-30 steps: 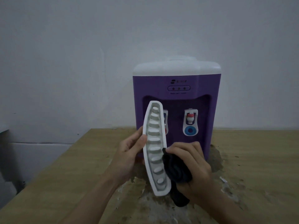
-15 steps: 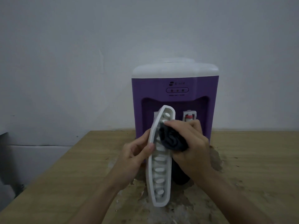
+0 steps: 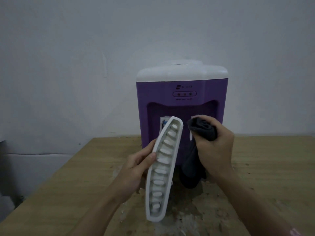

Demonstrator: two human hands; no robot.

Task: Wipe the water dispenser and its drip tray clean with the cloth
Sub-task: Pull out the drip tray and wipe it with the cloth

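Drip-tray wiping is under way. The left hand (image 3: 136, 167) grips the white drip tray (image 3: 162, 171) upright before the water dispenser (image 3: 182, 106); the right hand (image 3: 214, 147), clenched on the dark cloth (image 3: 202, 130), has lifted off the tray's top, apparently between strokes. Next, press the cloth back on.

White slotted drip tray (image 3: 162, 169) held upright off the purple white-topped dispenser (image 3: 182, 92); dark cloth (image 3: 202, 132) bunched beside it, apart.
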